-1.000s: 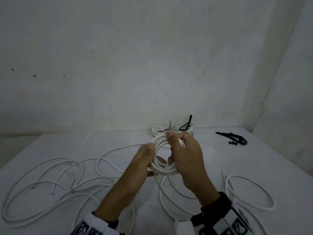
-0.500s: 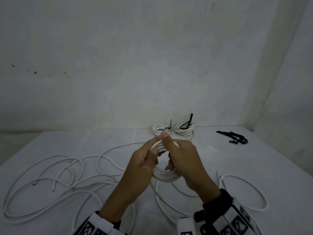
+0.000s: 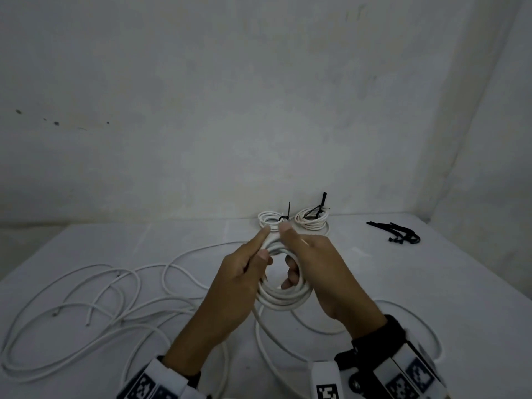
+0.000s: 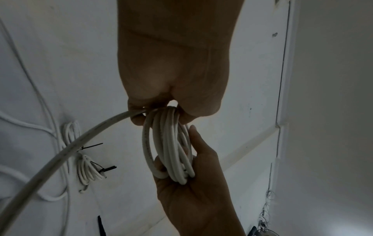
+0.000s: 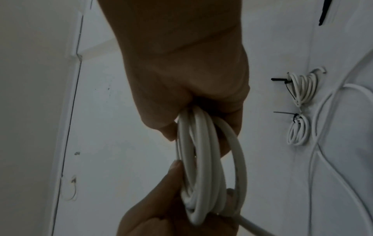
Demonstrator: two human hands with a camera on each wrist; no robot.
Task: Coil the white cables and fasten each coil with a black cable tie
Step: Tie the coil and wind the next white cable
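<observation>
From the head cam, both hands are up over the white table (image 3: 431, 283) holding a half-wound white coil (image 3: 283, 300) between them. The left hand (image 3: 239, 286) has its fingers curled round the coil's left side, index finger stretched up along the top, and the right hand (image 3: 325, 272) is wrapped round the right side, fingertips poking through the middle of the loop. The loose tail of the same cable (image 3: 260, 341) drops from the coil down to the table and runs off toward the near edge. A mess of uncoiled white cables (image 3: 95, 306) sprawls on the left of the table, two finished coils (image 3: 290, 220) already cinched with black ties sit at the back near the wall, and a little pile of spare black cable ties (image 3: 400, 233) lies off to the right, well apart from everything. Left wrist cam: left hand (image 4: 173, 76) pinches the top of the coil (image 4: 167, 146), the free cable (image 4: 60, 156) sweeping off to the lower left, right hand (image 4: 193, 199) cupping the bottom. Right wrist cam is basically the mirror: right hand (image 5: 187, 83) clamped on the coil (image 5: 203, 167), left hand (image 5: 167, 210) gripping the far end of it, tied coils (image 5: 302, 105) on the table behind.
</observation>
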